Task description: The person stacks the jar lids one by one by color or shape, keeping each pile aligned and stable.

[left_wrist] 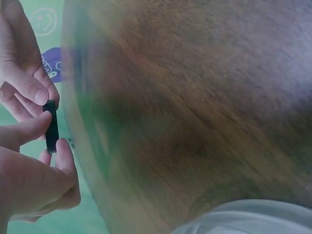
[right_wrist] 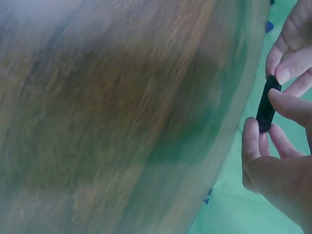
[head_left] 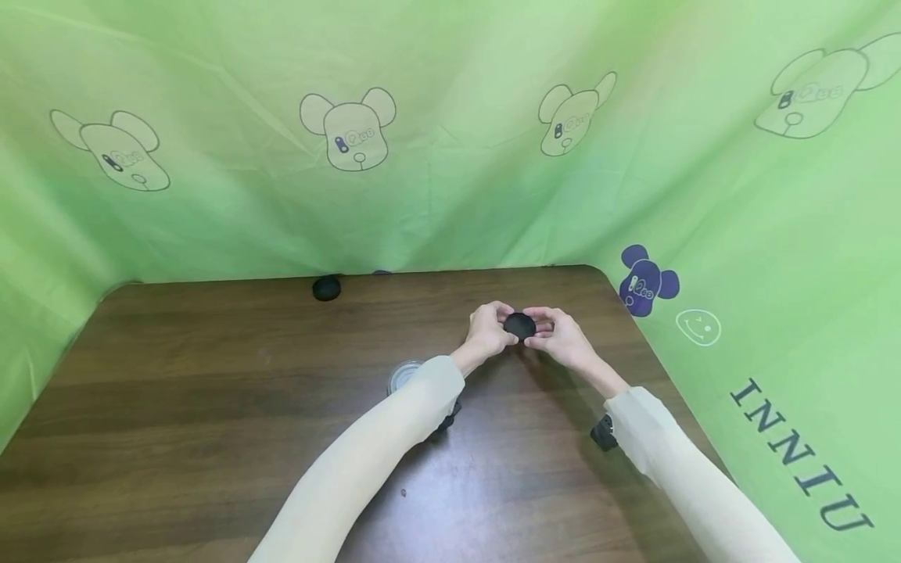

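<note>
Between my two hands is a round black disc [head_left: 519, 327], lid-like in shape and raised over the far right part of the table. My left hand [head_left: 487, 328] pinches its left edge, thumb on the near side. On the opposite edge, the thumb and fingers of my right hand [head_left: 559, 336] grip it. Both wrist views show the disc [left_wrist: 51, 131] edge-on as a thin dark band, with fingertips at its two ends. A clear round container [head_left: 401, 377] stands on the table, partly hidden behind my left sleeve.
A second round black piece [head_left: 326, 288] lies at the back edge of the brown wooden table [head_left: 211, 375]. Green printed curtains [head_left: 450, 203] hang close behind the table and along its right side. Black wrist-camera parts [head_left: 604, 432] show by the sleeves.
</note>
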A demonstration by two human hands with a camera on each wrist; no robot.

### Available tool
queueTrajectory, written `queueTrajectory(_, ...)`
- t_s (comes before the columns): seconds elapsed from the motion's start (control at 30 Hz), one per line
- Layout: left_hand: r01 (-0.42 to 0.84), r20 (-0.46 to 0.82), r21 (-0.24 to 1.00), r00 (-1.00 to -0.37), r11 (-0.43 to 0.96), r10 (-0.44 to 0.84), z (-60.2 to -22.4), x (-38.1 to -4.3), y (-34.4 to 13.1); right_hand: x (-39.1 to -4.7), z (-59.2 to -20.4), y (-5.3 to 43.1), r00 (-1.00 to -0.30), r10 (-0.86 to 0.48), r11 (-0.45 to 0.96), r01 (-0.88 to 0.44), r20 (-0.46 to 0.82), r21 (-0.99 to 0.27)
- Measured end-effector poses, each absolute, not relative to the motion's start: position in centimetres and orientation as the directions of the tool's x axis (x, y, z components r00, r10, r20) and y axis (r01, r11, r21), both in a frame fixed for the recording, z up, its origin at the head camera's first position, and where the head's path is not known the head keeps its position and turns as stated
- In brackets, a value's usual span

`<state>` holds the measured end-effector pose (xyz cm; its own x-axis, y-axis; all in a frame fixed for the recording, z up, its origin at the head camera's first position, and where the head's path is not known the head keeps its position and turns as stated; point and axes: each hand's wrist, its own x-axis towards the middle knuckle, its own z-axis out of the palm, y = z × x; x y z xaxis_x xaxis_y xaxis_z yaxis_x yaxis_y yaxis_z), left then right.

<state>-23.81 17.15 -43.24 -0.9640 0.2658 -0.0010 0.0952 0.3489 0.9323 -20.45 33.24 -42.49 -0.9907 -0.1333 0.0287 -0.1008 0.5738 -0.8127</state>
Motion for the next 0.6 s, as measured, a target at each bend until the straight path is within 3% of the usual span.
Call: queueTrajectory(0.6,0.09,0.003,0.939,-0.967,0.331,0.254,-42.7,-23.8,15.2,-20.9,-42.3,31.7,-0.992,-0.125,0.551,-0.091,0.026,-0.83)
